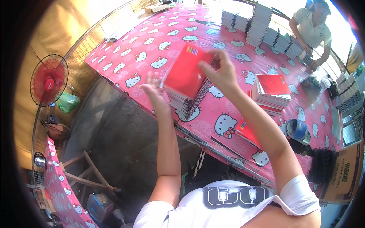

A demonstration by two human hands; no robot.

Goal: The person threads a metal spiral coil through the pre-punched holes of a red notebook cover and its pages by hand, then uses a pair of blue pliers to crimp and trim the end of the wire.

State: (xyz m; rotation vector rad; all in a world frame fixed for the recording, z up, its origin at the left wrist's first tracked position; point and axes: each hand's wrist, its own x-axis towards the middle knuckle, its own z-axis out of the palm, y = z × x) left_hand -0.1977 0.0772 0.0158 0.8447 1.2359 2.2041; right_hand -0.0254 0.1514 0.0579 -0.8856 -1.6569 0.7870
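A stack of red-covered spiral notebooks (184, 76) stands near the table's front edge, its dark wire coils toward the front and right. My left hand (155, 93) is beside the stack's left side, fingers spread and holding nothing. At the upper right of the stack, my right hand (222, 71) has thumb and fingers closed on the edge of a red notebook (205, 57); slight blur hides the fingertips. A second pile of red notebooks (272, 84) sits to the right of my right forearm. Another red notebook (248, 133) lies partly behind that forearm.
A pink patterned cloth covers the table (224, 123). Tall notebook stacks (259, 24) line the far side, where another person (313, 26) works with their hands near a plastic bag (315, 81). A blue-and-white container (298, 131), a cardboard box (344, 173) and a red fan (49, 84) are around.
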